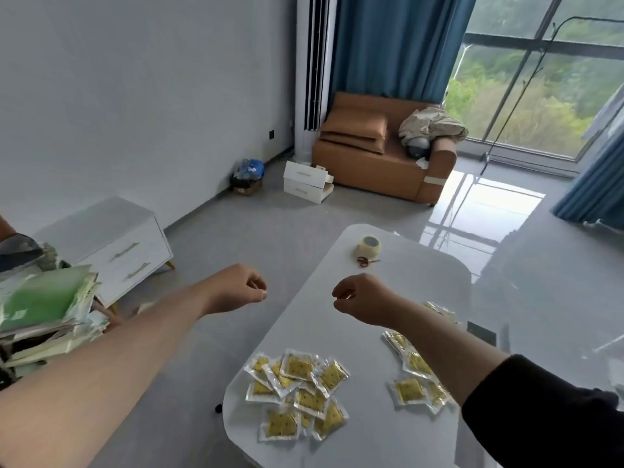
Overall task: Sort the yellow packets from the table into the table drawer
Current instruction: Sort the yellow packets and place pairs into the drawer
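White table — yellow packets (two heaps)

two heaps of yellow packets, one tape roll
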A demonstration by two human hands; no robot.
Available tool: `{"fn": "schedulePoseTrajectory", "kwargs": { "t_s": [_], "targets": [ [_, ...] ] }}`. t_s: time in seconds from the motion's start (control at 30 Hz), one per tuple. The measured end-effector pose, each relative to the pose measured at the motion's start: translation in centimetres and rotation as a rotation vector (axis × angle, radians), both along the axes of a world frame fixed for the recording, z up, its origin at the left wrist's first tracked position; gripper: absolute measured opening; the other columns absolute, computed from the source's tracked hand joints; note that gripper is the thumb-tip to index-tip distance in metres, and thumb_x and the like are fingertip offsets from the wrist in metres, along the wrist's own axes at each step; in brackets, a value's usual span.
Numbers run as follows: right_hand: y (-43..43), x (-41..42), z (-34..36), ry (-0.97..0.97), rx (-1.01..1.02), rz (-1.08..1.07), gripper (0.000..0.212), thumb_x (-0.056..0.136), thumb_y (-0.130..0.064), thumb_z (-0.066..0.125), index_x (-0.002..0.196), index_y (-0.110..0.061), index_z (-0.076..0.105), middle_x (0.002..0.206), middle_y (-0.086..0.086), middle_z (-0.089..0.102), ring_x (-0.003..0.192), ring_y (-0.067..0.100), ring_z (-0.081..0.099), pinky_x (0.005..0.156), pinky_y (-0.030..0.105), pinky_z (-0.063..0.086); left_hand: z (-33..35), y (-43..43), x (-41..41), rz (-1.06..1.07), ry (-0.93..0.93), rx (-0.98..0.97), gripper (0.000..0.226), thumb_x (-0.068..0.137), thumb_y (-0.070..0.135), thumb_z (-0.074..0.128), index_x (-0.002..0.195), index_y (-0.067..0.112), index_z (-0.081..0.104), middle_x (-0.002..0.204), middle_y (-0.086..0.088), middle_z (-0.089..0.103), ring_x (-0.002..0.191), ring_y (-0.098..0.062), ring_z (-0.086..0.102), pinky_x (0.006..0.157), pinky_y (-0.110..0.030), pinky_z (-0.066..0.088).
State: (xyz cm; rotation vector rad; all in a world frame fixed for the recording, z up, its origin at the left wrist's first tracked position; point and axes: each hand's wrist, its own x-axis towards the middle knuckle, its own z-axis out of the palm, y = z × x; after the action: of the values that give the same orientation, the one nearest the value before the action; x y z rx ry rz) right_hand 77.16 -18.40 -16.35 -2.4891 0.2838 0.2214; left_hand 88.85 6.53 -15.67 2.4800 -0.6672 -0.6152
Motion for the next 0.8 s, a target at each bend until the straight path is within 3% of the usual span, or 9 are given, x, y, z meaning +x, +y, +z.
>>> {"fn": "schedulePoseTrajectory", "kwargs": {
  "t_s": [0.27,0.43,0.6,0.7,0.8],
  "targets": [
    [-0.4,2.4,-6.6,0.182,-0.001,-0.084,0.029,0.088,-0.023,0.065,0.117,-0.020,0.068,0.106,-0.008,0.066,0.096,0.011,0.063,0.092,0.026,0.051,-8.3,-1.9,6.2,-0.067,0.188,-0.028,0.024,0.090,0.025,0.066,0.112,0.014,0.069,0.103,0.002,0.067,0.096,-0.012,0.063,0.083,-0.023,0.044],
    [-1.7,3.9,-12.8,0.254,0.018,-0.065,0.033,0.089,-0.024,0.065,0.122,-0.024,0.065,0.117,-0.009,0.066,0.105,0.008,0.060,0.095,0.026,0.050,-15.6,-3.1,7.5,-0.062,0.299,-0.034,0.029,0.090,0.025,0.067,0.116,0.013,0.067,0.103,0.004,0.067,0.094,-0.009,0.063,0.077,-0.018,0.043],
    [-2.7,6.5,-21.4,0.300,0.076,-0.044,0.033,0.087,-0.022,0.067,0.120,-0.025,0.066,0.116,-0.012,0.066,0.103,0.007,0.059,0.094,0.030,0.051,-24.1,-4.8,9.1,-0.007,0.371,-0.017,0.029,0.089,0.023,0.068,0.116,0.013,0.067,0.106,-0.001,0.069,0.098,-0.013,0.065,0.092,-0.030,0.051],
    [-3.8,8.2,-27.4,0.341,0.101,-0.026,0.034,0.087,-0.023,0.067,0.120,-0.029,0.066,0.114,-0.016,0.065,0.102,0.005,0.058,0.093,0.028,0.051,-29.5,-6.3,10.1,0.012,0.405,-0.001,0.027,0.090,0.021,0.066,0.116,0.013,0.067,0.107,-0.002,0.069,0.098,-0.013,0.063,0.085,-0.023,0.046],
    [-5.0,9.1,-33.9,0.381,0.103,0.006,0.035,0.088,-0.021,0.066,0.121,-0.030,0.065,0.119,-0.013,0.065,0.107,0.007,0.058,0.097,0.030,0.050,-35.4,-7.8,11.0,-0.020,0.413,0.036,0.029,0.091,0.022,0.064,0.119,0.013,0.066,0.107,0.002,0.067,0.100,-0.011,0.062,0.088,-0.024,0.047]
  ]
}}
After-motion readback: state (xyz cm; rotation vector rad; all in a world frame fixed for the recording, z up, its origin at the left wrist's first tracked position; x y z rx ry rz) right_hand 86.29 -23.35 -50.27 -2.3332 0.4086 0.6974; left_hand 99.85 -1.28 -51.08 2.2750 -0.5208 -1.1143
